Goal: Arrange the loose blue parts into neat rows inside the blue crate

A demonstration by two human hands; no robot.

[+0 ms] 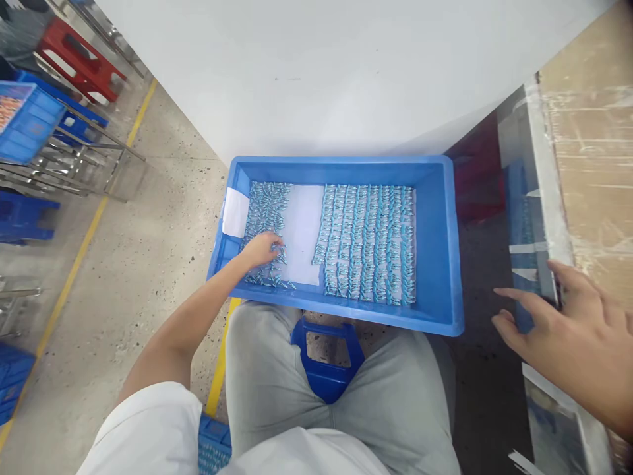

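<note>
The left arm (163, 359) rises from between seven and eight o'clock, bent at the elbow, and its hand (264, 249) sits near the centre at nine o'clock, palm down, fingers curled toward three; their tips are too small to read. The right hand (573, 323) lies between three and four o'clock, back upward, fingers loosely spread. The thighs (277, 369), knees apart, fill six o'clock.
</note>
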